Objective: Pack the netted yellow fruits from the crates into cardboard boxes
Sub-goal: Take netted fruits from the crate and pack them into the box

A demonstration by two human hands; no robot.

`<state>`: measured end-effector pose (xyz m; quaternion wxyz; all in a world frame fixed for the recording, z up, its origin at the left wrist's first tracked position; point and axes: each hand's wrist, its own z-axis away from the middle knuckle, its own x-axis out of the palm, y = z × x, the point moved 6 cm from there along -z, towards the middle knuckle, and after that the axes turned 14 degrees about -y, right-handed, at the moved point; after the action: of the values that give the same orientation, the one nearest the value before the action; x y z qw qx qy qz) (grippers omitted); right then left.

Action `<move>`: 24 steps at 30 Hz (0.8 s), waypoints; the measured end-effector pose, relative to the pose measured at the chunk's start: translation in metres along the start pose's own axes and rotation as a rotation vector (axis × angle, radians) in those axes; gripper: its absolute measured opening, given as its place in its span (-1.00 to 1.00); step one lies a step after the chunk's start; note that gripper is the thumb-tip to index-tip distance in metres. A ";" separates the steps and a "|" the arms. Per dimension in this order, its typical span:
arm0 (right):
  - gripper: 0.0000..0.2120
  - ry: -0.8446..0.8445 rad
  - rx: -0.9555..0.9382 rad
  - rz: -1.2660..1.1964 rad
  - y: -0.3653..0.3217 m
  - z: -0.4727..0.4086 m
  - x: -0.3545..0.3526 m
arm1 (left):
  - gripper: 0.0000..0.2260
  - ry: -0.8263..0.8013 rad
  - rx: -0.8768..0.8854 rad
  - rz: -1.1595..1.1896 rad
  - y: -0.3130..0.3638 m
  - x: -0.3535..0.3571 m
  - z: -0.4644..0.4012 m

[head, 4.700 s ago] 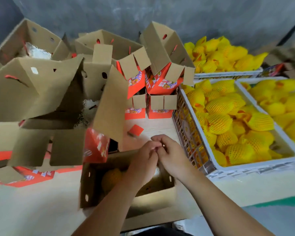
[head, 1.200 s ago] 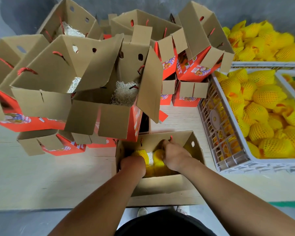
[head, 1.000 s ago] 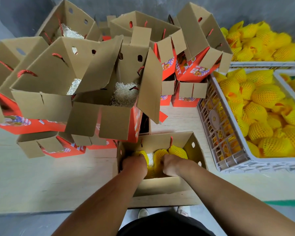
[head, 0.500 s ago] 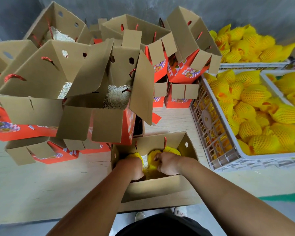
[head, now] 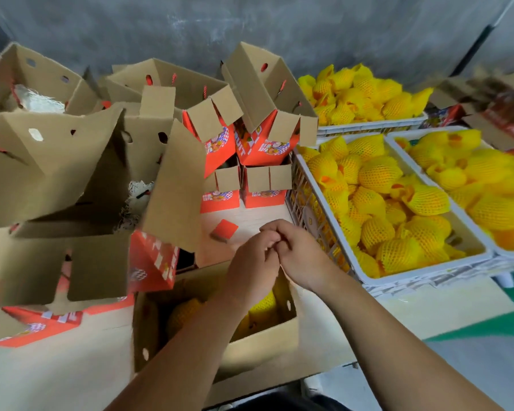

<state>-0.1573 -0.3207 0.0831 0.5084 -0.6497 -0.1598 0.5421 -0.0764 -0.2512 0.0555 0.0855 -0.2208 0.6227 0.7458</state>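
Open box [head: 258, 348] on tabletop [head: 57, 375] holds few netted fruits [head: 264, 304]; crates [head: 422, 277] remain heaped. Left hand [head: 254, 268], right hand [head: 301, 255] together, fingers curled; anything pinched: cannot tell.

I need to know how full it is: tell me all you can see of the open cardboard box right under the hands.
The open cardboard box is plain brown corrugated board with round holes in its side walls. It stands upright on the pale table, top open, below the left hand and right hand, which meet above it. Netted yellow fruits lie inside; the forearms hide part of them, so the count is unclear.
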 end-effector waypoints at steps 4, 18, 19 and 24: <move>-0.68 0.122 -0.003 0.000 0.029 0.011 -0.064 | -0.73 0.015 0.063 0.012 0.046 0.029 -0.041; -0.13 0.071 0.650 0.716 0.227 0.049 -0.287 | -0.59 -0.447 -0.071 -0.392 0.104 0.202 -0.167; -0.13 0.078 0.663 0.760 0.234 0.048 -0.290 | -0.51 -0.500 -0.102 -0.472 0.101 0.211 -0.166; -0.30 0.166 0.705 0.820 0.246 0.036 -0.287 | -0.32 -0.462 -0.217 -0.538 0.097 0.223 -0.161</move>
<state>-0.3765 -0.6268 0.0371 0.4532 -0.4897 0.3386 0.6634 -0.2774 -0.4597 0.0250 0.3928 -0.2104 0.4238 0.7886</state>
